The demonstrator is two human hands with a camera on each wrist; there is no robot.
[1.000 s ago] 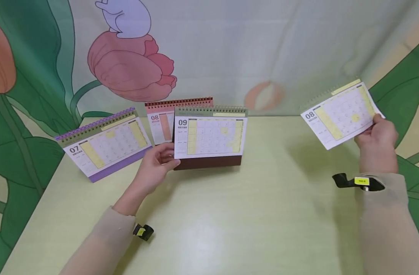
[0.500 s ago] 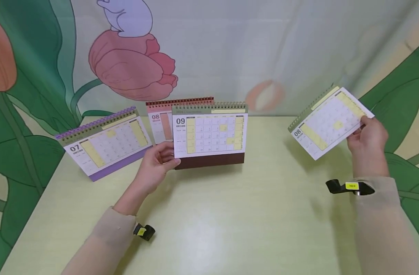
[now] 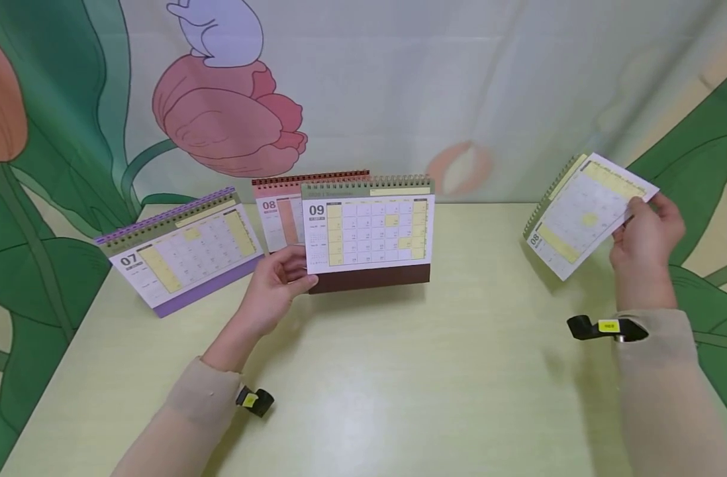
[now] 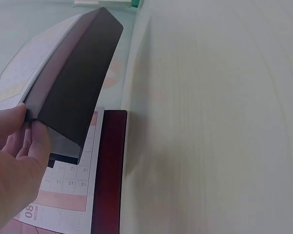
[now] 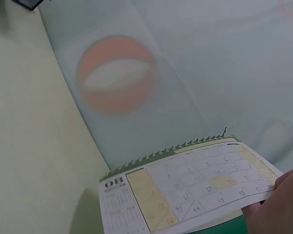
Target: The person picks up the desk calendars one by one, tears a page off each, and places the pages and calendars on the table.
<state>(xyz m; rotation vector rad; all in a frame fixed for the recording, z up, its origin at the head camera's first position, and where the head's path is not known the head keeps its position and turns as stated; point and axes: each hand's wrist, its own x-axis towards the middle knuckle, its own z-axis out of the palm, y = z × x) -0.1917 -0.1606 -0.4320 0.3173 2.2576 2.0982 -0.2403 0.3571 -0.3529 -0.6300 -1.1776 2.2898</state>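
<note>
Calendar 09 [image 3: 369,232] was held above table [image 3: 411,384], centre, lower left corner pinched by left hand [image 3: 272,283]. Green-topped calendar 08 [image 3: 582,215] was held tilted, far right, right edge pinched by right hand [image 3: 648,232]. For steadiness, bases [image 3: 369,279] were judged best gripped, calendars levelled, pages left unbent.

Four spiral-bound desk calendars at one table [image 3: 399,384]: one 09-page calendar [image 3: 369,232] in the left hand [image 3: 274,288], one green-topped 08-page calendar [image 3: 584,215] in the right hand [image 3: 646,232], one purple 07-page calendar [image 3: 185,245] left of the left hand, one pink 08-page calendar [image 3: 289,222] beyond it. Two black wrist devices [image 3: 262,402] [image 3: 582,328], one near each hand.
</note>
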